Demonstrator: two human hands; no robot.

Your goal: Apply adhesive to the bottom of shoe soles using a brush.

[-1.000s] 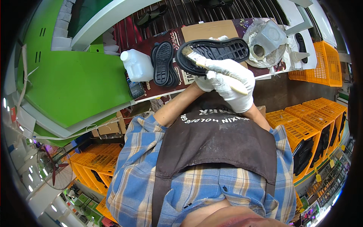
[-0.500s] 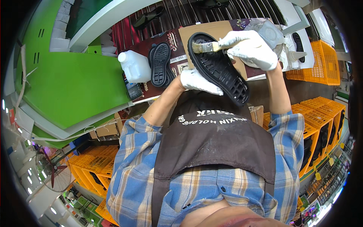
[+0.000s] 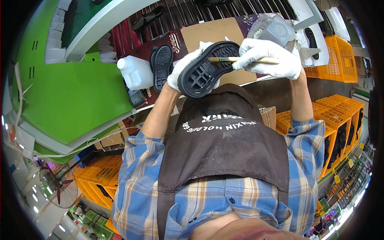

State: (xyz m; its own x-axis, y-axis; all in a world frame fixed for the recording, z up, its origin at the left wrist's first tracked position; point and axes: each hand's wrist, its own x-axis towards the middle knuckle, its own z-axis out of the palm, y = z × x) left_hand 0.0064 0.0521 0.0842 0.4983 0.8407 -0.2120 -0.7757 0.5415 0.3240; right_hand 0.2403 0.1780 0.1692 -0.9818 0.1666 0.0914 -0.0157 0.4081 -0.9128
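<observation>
A black shoe sole (image 3: 218, 60) is held up in front of my apron, its ribbed, gridded inner side facing up. My white-gloved left hand (image 3: 185, 70) grips it around the left edge, fingers partly hidden beneath it. In my gloved right hand (image 3: 272, 59) is a flat paintbrush (image 3: 224, 59) with a pale wooden handle, pinched near the ferrule. Its bristles touch the sole around the middle of the inner side. Left of the sole, more black soles (image 3: 162, 66) lie stacked on the table beside a whitish plastic jug (image 3: 135, 72).
A cardboard sheet (image 3: 216, 33) lies on the table behind the sole. To the right stand a translucent container (image 3: 277, 31) and a white nozzle-topped bottle (image 3: 310, 52). Slatted rollers (image 3: 180, 16) run along the far side. Orange crates (image 3: 336, 60) stand at the right.
The sole has been turned around and shifted left, with my left hand now at its left edge. The brush has moved from the far end to the middle, its handle now lying level.
</observation>
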